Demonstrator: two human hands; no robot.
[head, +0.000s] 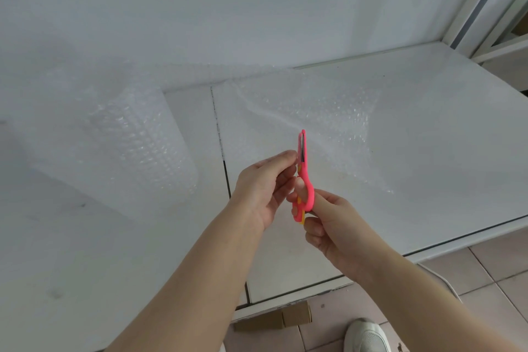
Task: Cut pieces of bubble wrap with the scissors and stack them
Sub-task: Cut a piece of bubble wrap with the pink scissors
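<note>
My right hand (328, 226) grips the handle end of the pink scissors (305, 177), fingers curled round it. My left hand (263, 188) pinches them near the base of the blades. The blades are together, tip pointing away from me. Just past the tip, a sheet of bubble wrap (320, 111) lies spread on the white tabletop (443, 151). A roll (134, 146) of the same wrap lies to my left.

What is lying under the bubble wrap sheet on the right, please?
Only the white table shows through the bubble wrap sheet; beneath its hazy far edge I cannot tell.
</note>
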